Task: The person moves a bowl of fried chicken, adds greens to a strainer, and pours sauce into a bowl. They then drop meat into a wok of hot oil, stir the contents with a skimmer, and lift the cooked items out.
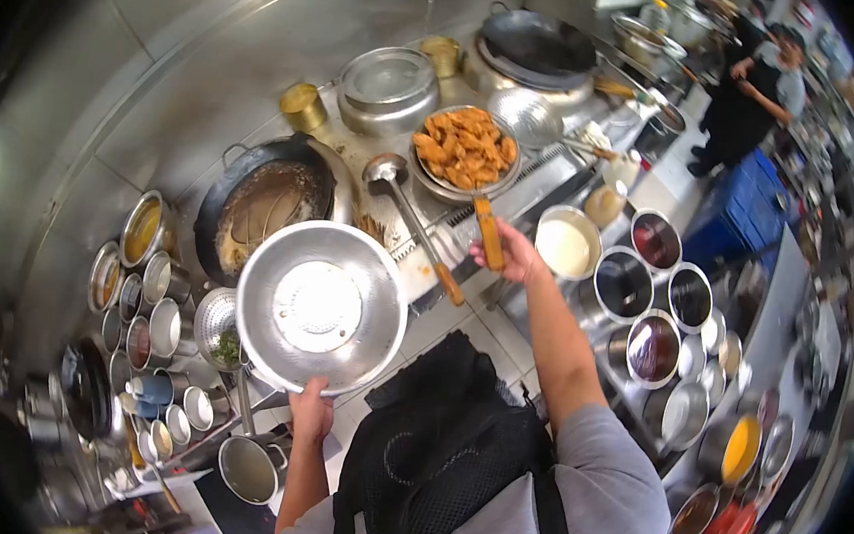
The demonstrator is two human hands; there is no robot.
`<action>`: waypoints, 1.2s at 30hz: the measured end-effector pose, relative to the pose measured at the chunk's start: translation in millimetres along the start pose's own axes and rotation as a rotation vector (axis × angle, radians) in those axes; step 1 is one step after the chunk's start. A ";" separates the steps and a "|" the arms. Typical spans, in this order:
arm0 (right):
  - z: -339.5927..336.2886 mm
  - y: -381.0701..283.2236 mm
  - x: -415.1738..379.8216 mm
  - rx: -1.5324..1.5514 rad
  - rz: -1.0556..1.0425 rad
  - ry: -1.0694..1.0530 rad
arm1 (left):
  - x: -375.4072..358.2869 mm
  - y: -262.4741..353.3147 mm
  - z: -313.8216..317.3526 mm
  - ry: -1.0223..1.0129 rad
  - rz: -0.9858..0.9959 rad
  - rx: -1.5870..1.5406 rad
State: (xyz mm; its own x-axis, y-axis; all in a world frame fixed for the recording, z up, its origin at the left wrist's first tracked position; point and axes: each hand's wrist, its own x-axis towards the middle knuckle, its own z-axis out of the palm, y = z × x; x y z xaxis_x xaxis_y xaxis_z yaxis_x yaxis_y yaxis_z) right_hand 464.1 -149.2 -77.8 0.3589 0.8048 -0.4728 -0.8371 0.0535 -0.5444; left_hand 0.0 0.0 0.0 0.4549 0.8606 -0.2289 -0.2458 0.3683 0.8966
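My left hand [311, 408] grips the near rim of a large perforated metal bowl [374, 303], which is tilted toward me and holds only a few small crumbs. My right hand [513, 254] is closed around a flat yellow-brown wooden handle [489, 234]; what the handle belongs to is hard to make out. Beyond that hand, a bowl heaped with fried, browned pieces [464, 147] rests on the counter. A ladle [416, 221] with a wooden handle lies between the two hands. Behind the perforated bowl is a dark wok [266, 204] with brownish contents and a wire tool.
Metal containers of sauces [653, 347] stand at the right, smaller pots [166, 327] at the left. A second wok [540, 45] and a lidded pot [389, 88] are at the back. One person [762, 93] stands beyond a blue bin [743, 207].
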 end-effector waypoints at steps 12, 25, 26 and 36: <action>4.9 -45.3 -30.8 -0.105 -0.119 -0.013 | 108.6 -70.6 154.2 0.021 -0.129 0.007; 48.1 -97.5 -131.9 -0.221 0.024 -0.042 | 164.4 -68.8 243.1 0.114 -0.149 0.067; 48.4 -98.0 -133.0 -0.222 0.036 -0.068 | 168.0 -70.3 246.3 0.121 -0.150 0.057; 96.9 -117.5 -159.8 -0.627 0.183 -0.192 | 128.3 -66.3 220.8 0.298 0.005 -0.043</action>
State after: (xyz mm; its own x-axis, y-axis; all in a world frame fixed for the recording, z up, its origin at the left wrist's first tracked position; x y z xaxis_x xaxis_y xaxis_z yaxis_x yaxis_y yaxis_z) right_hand 465.1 -226.8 128.9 0.1063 0.8622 -0.4953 -0.4585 -0.3995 -0.7938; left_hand 263.7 8.4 -5.1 0.1833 0.9256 -0.3310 -0.2860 0.3724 0.8829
